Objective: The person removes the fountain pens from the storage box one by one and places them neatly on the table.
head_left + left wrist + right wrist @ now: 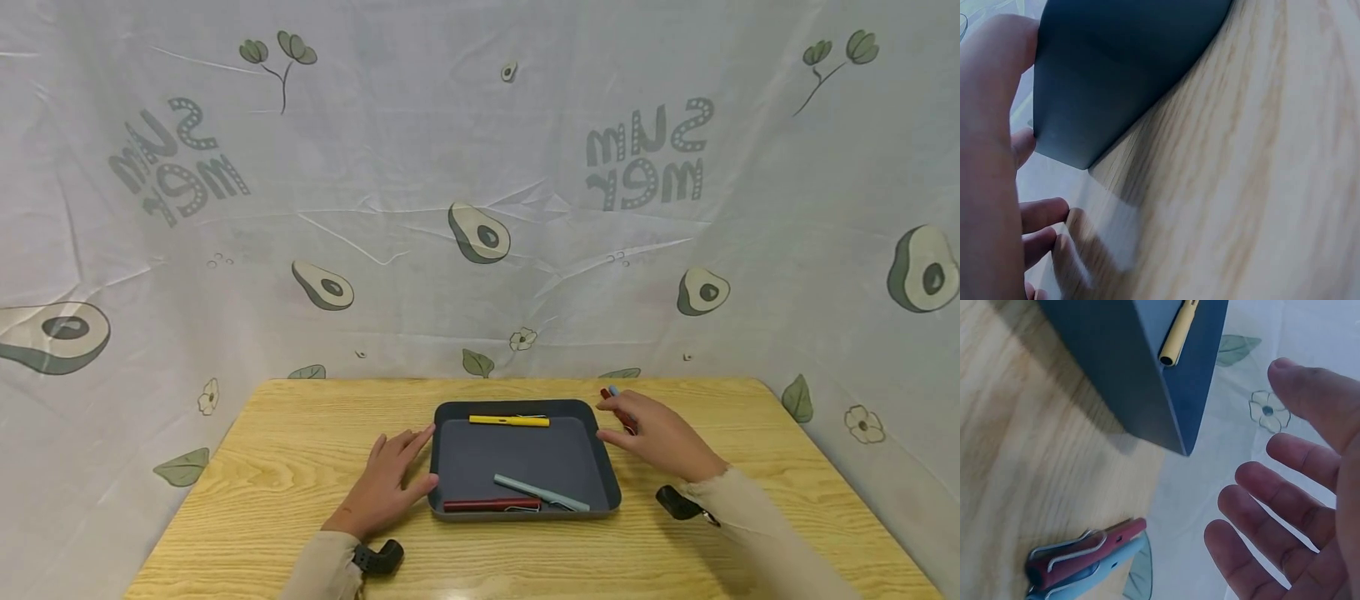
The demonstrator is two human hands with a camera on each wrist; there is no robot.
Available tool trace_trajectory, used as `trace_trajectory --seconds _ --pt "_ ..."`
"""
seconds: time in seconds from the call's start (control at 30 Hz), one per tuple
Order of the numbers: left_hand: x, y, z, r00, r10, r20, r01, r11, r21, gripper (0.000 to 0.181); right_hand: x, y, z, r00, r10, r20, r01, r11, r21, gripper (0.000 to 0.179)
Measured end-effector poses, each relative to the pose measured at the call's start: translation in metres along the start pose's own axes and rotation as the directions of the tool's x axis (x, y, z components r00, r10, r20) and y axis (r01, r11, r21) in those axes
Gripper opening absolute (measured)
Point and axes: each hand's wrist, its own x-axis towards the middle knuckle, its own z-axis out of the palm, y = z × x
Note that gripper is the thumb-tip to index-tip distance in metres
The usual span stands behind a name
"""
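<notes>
A dark grey tray (517, 458) lies on the wooden table. Inside it are a yellow pen (510, 421) along the far side, a dark red pen (480, 506) along the near side and a pale blue pen (532, 488) lying slantwise. My left hand (386, 483) rests at the tray's left side, thumb and index fingertips at its wall. To the right of the tray, my right hand (660, 437) hovers with fingers apart and holds nothing. Beneath it, a second red pen (1085, 556) and a light blue pen (1110, 565) lie side by side on the table, partly hidden in the head view.
The wooden table (315, 417) extends on both sides of the tray. A pale cloth (405, 150) printed with avocados and leaves hangs behind and beside it. A dark wrist device (378, 557) sits on the left wrist, another (677, 502) on the right.
</notes>
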Motion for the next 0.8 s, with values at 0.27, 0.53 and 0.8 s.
trace_trajectory --seconds 0.27,0.53,0.8 --pt "-0.001 0.004 -0.002 1.000 0.003 -0.005 -0.004 1.000 -0.028 0.075 0.026 -0.013 0.011 0.999 -0.048 0.008 0.049 0.997 -0.064 0.034" --pt "0.001 0.004 -0.002 1.000 -0.001 0.018 0.001 1.000 -0.014 0.077 0.049 -0.024 0.026 0.993 -0.092 0.073 0.099 0.990 -0.096 0.030" --pt "0.001 0.003 -0.002 0.999 -0.016 0.043 0.017 1.000 -0.012 0.077 0.062 -0.028 0.040 0.984 -0.096 0.149 0.107 0.992 -0.065 0.027"
